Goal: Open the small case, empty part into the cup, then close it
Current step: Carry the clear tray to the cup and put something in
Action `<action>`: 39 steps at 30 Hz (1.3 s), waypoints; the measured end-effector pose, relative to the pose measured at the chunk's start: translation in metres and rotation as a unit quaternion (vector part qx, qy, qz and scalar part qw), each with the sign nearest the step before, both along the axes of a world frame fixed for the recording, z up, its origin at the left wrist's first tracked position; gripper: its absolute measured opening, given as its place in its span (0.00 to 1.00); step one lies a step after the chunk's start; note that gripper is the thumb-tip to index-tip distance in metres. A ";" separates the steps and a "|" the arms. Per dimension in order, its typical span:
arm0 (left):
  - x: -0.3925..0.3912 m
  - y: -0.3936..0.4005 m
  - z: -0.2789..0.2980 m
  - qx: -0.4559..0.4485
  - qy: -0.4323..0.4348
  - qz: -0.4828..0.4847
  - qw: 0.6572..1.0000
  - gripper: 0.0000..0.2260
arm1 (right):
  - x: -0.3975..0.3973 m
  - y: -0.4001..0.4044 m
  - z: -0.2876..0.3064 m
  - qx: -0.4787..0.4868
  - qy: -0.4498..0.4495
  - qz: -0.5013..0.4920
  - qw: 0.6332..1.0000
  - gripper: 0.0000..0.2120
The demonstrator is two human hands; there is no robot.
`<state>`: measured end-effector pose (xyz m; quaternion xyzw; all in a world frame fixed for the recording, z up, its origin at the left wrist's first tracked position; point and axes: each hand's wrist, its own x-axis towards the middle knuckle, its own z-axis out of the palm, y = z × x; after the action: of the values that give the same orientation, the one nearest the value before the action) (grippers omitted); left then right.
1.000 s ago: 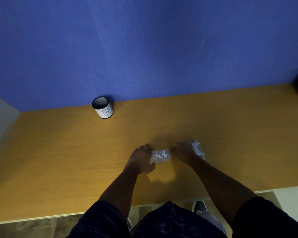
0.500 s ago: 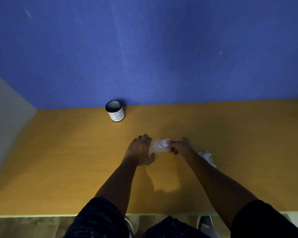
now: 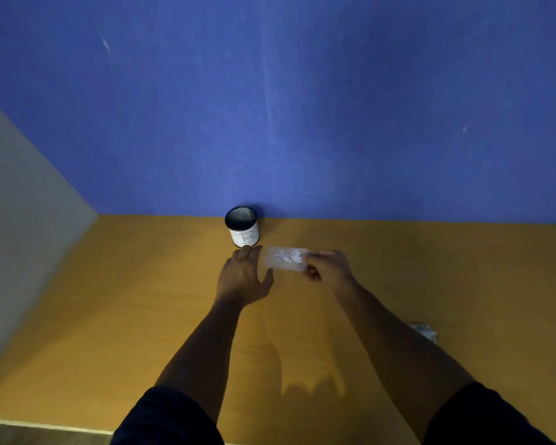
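Pinching the clear case (image 3: 285, 258) of white bits, right hand (image 3: 329, 268); left hand (image 3: 244, 276) open, empty.

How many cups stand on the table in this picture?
1. The cup, white with a letter B, stands at the far edge of the table, against the blue wall, just beyond the left hand. No other cup shows.

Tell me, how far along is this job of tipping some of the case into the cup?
Done: the lid seems to be off, lying on the table by the right arm. In hand: the right hand holds the clear case, white bits inside, near the cup; the left hand reaches toward the cup. Left: pouring part in and closing the case.
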<state>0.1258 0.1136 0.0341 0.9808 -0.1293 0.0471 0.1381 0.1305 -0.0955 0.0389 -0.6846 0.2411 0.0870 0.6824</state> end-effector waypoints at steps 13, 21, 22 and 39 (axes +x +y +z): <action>0.059 0.027 -0.019 -0.021 0.025 0.080 0.996 0.38 | 0.086 0.055 0.012 0.026 -0.062 -0.053 0.996 0.05; 0.066 0.033 -0.039 -0.016 0.039 0.094 0.995 0.38 | 0.126 0.085 0.005 -0.093 -0.072 -0.004 0.993 0.09; 0.067 0.035 -0.041 -0.014 0.039 0.094 0.995 0.38 | 0.129 0.088 0.005 -0.121 -0.079 0.008 0.990 0.09; 0.069 0.045 -0.041 0.008 0.046 0.076 0.996 0.36 | 0.155 0.109 0.024 -0.628 -0.297 0.322 0.644 0.06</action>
<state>0.1951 0.1591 -0.0069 0.9901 -0.0484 0.0108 0.1316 0.2859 0.0138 0.0632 -0.9723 -0.2131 -0.0793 0.0532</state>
